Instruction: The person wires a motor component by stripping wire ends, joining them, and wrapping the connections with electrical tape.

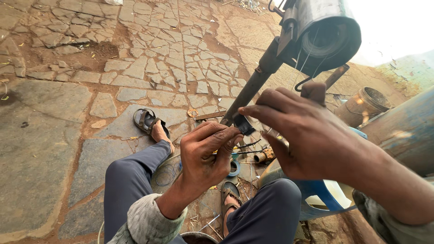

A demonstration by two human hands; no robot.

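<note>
Hands: left (205, 153) and right (298, 131) both pinching small dark flat piece (245, 124), thin, black.

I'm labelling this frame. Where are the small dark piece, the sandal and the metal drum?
small dark piece (245, 124), head view, its middle
sandal (143, 119), head view, its strap
metal drum (361, 107), head view, its side

Small dark piece pinched between two hands

The small dark piece (245, 125) is flat, blackish and slightly glossy, tilted on edge, held above the knees. The right hand (302, 135) grips its upper side with fingertips; the left hand (209, 156) meets its lower edge from below.
</note>
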